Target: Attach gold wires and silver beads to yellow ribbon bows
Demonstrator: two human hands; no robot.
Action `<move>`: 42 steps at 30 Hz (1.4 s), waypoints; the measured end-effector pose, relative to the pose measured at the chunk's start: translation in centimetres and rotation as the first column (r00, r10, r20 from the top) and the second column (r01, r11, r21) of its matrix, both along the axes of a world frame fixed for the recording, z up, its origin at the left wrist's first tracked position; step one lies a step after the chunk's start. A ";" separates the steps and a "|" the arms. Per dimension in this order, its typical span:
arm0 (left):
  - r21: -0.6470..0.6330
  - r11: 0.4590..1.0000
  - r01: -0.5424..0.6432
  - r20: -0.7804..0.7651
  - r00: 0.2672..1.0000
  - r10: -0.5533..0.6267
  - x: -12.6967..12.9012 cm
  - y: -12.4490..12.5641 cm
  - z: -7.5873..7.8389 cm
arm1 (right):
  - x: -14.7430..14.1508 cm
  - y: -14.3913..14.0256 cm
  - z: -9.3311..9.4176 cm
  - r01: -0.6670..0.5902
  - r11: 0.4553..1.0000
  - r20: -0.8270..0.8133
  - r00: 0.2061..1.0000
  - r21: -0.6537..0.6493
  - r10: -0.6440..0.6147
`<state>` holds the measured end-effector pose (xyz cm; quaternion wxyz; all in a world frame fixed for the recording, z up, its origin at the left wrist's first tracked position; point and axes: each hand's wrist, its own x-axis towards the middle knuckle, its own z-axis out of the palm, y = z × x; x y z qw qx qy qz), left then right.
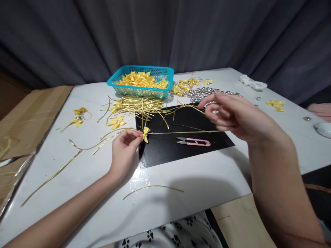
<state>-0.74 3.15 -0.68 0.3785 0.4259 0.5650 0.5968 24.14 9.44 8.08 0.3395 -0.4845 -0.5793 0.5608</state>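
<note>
My left hand [124, 150] pinches a small yellow ribbon bow [146, 134] at the left edge of a black mat [181, 146]. A thin gold wire tie [181, 132] runs from the bow to the right, up to my right hand [232, 115]. That hand hovers over the mat's far right corner with its fingers curled around the wire's end and a small silver bead. Pink thread snips [193, 141] lie on the mat just below the wire.
A blue basket [141, 90] of yellow bows stands at the back, a pile of gold wires [137, 106] before it. Silver beads [204, 93] and finished bows [184, 85] lie behind my right hand. Loose bows [79, 115], stray wires and crumpled tissue [252, 82] dot the white table [181, 193].
</note>
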 end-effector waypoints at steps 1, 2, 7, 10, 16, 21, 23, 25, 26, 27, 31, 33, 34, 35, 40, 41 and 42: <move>-0.001 1.000 -0.004 0.005 1.000 0.004 -0.1 0.1 -0.1 | 0.1 -0.3 0.2 -0.136 0.988 -0.052 0.990 -0.073 0.133; -0.004 1.000 -0.010 0.008 1.000 0.010 -0.2 0.1 -0.2 | 0.2 -0.6 0.4 -0.261 0.955 -0.091 0.964 -0.138 0.250; -0.034 0.999 -0.031 0.019 0.999 0.031 -0.2 0.4 -0.2 | -0.4 -1.4 0.5 -0.401 0.879 -0.157 0.915 -0.256 0.372; -0.036 0.999 -0.041 0.028 0.999 0.042 -0.3 0.5 0.0 | -0.9 -1.2 -0.2 -0.405 0.877 -0.261 0.903 -0.257 0.341; 0.154 0.959 -0.237 0.010 0.971 0.238 -1.4 1.3 0.1 | -2.5 -2.4 -0.9 -0.850 0.508 -0.381 0.519 -0.140 0.765; 0.142 0.971 -0.193 0.071 0.980 0.184 -1.6 1.5 0.0 | -5.3 -2.8 -2.1 -0.863 0.489 -0.017 0.495 -0.128 0.869; 0.153 0.981 -0.121 0.068 0.991 0.112 -1.4 1.4 0.1 | -6.0 -2.0 -3.0 -0.669 0.743 0.139 0.734 -0.017 0.664; 0.156 0.986 -0.050 0.059 0.997 0.042 -1.2 1.2 0.1 | -5.6 -1.1 -3.6 -0.474 0.851 0.374 0.849 0.225 0.374; 0.147 0.989 -0.018 0.058 0.998 0.010 -1.2 1.2 0.1 | -5.0 -0.8 -3.8 -0.443 0.833 0.485 0.837 0.331 0.252; 0.130 0.991 0.012 0.056 0.998 -0.019 -1.2 1.2 0.0 | -4.2 -0.6 -4.0 -0.448 0.798 0.585 0.797 0.404 0.151; 0.044 0.993 0.113 0.033 0.993 -0.115 -1.3 1.3 -0.2 | -0.5 -1.7 -4.6 -0.444 0.791 0.815 0.567 0.421 -0.116; 0.029 0.990 0.136 0.032 0.990 -0.136 -1.4 1.4 -0.4 | 0.7 -2.8 -5.4 -0.443 0.809 0.861 0.487 0.387 -0.145; 0.026 0.989 0.143 0.039 0.989 -0.144 -1.4 1.5 -0.4 | 1.0 -3.2 -5.8 -0.446 0.813 0.870 0.473 0.374 -0.141; 0.020 0.989 0.148 0.051 0.988 -0.149 -1.4 1.5 -0.4 | 1.1 -3.5 -6.3 -0.451 0.810 0.874 0.463 0.374 -0.146; -0.011 0.984 0.176 0.135 0.976 -0.173 -1.1 1.4 -0.4 | 0.2 -3.7 -7.3 -0.411 0.805 0.849 0.489 0.428 -0.202; -0.007 0.984 0.180 0.142 0.974 -0.177 -1.1 1.4 -0.3 | -0.2 -3.7 -7.2 -0.375 0.822 0.830 0.523 0.428 -0.194; 0.001 0.983 0.182 0.145 0.973 -0.180 -1.0 1.4 -0.2 | -0.7 -3.7 -7.0 -0.334 0.843 0.803 0.569 0.422 -0.176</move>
